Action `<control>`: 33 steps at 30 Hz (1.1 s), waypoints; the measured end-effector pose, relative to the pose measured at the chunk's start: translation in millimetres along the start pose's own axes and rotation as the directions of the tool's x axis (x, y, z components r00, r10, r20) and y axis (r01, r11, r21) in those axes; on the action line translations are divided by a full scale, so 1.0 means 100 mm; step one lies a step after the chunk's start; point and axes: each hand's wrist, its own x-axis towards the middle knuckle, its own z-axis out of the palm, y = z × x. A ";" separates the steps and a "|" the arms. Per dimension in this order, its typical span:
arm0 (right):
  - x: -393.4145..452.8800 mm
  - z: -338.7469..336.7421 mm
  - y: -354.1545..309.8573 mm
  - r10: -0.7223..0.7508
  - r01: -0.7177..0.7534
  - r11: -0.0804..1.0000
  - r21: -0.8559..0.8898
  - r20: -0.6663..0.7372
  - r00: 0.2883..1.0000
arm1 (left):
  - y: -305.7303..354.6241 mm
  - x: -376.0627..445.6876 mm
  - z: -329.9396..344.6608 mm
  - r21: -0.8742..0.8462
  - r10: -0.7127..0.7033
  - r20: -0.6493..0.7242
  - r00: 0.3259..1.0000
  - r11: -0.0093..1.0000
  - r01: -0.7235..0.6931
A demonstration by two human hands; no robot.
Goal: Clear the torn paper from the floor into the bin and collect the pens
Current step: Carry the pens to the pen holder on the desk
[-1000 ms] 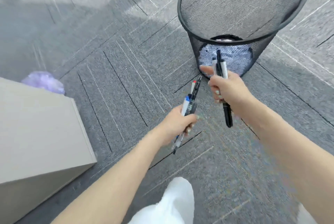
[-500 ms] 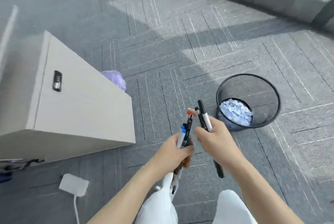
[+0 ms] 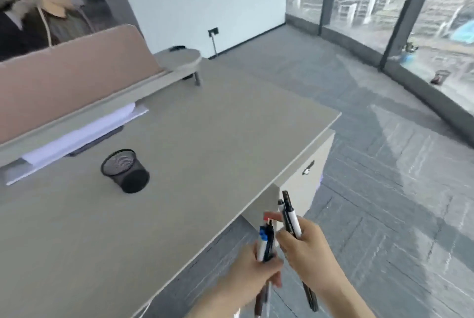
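Note:
My left hand [image 3: 252, 276] grips a bundle of pens [image 3: 266, 242], one with a blue cap, one black with a red tip. My right hand [image 3: 307, 251] grips black markers [image 3: 289, 215] that stick up above the fist and down below it. Both hands are held close together just off the front corner of a beige desk [image 3: 179, 163]. A small black mesh pen cup [image 3: 125, 171] stands on the desk, well to the left of and beyond my hands. The floor bin and the torn paper are out of view.
White paper sheets [image 3: 84, 135] lie under a shelf by a brown partition [image 3: 71, 71] at the desk's back. A person sits behind the partition. A drawer cabinet [image 3: 305, 186] stands under the desk's right end. Grey carpet [image 3: 384, 202] stretches to large windows on the right.
The view has risen from the floor and the mesh bin to the desk top. Both hands still hold their pens and have come up to the desk's corner.

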 end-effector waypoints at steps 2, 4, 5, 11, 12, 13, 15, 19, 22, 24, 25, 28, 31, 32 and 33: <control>0.03 0.35 -0.30 -0.035 0.033 0.999 0.018 0.105 0.994 | 0.10 -0.20 -0.28 -0.084 0.051 -0.112 0.992 0.995 -0.060; 0.12 0.68 -0.57 -0.040 0.026 0.996 0.087 0.172 0.984 | 0.22 -0.37 -0.61 -0.085 0.063 -0.230 0.971 0.993 -0.085; 0.18 0.83 -0.69 -0.038 0.014 0.992 0.123 0.198 0.980 | 0.26 -0.44 -0.79 -0.079 0.062 -0.267 0.962 0.993 -0.086; 0.89 1.80 -1.32 0.027 -0.094 0.955 0.281 0.234 0.972 | 0.51 -0.63 -2.14 -0.073 0.102 -0.651 0.753 0.978 -0.196; 1.02 1.96 -1.40 0.020 -0.095 0.945 0.312 0.235 0.972 | 0.55 -0.60 -2.35 -0.101 0.096 -0.716 0.691 0.966 -0.238; 1.14 2.11 -1.48 -0.002 -0.080 0.943 0.324 0.245 0.970 | 0.61 -0.57 -2.55 -0.128 0.088 -0.769 0.633 0.949 -0.287; 1.36 2.36 -1.57 -0.071 -0.024 0.953 0.302 0.298 0.952 | 0.71 -0.43 -2.89 -0.198 0.043 -0.834 0.550 0.907 -0.371; 1.80 2.68 -1.63 -0.152 0.083 0.975 0.206 0.350 0.924 | 0.77 0.07 -3.30 -0.299 -0.064 -0.876 0.478 0.850 -0.434; 2.24 2.88 -1.56 -0.177 0.106 0.972 0.209 0.361 0.916 | 0.72 0.46 -3.47 -0.168 0.009 -0.920 0.393 0.894 -0.414; 2.48 3.01 -1.40 -0.153 0.084 0.978 0.190 0.387 0.909 | 0.62 0.67 -3.55 -0.124 0.019 -0.933 0.360 0.920 -0.371; 2.58 3.07 -1.31 -0.127 0.060 0.983 0.175 0.404 0.906 | 0.56 0.76 -3.59 -0.121 0.012 -0.936 0.351 0.927 -0.355; 2.79 3.22 -1.11 -0.067 0.014 0.993 0.120 0.449 0.891 | 0.46 0.93 -3.63 -0.133 -0.009 -0.934 0.357 0.937 -0.324; 2.90 3.30 -1.07 -0.044 -0.016 0.993 0.119 0.484 0.874 | 0.53 0.94 -3.74 -0.175 -0.030 -0.938 0.346 0.902 -0.394; 2.92 3.31 -1.10 -0.021 -0.065 0.985 0.158 0.488 0.873 | 0.56 0.91 -3.79 -0.187 -0.038 -0.944 0.329 0.881 -0.435; 2.93 3.31 -1.13 0.004 -0.122 0.970 0.211 0.488 0.873 | 0.57 0.87 -3.85 -0.199 -0.053 -0.952 0.301 0.855 -0.479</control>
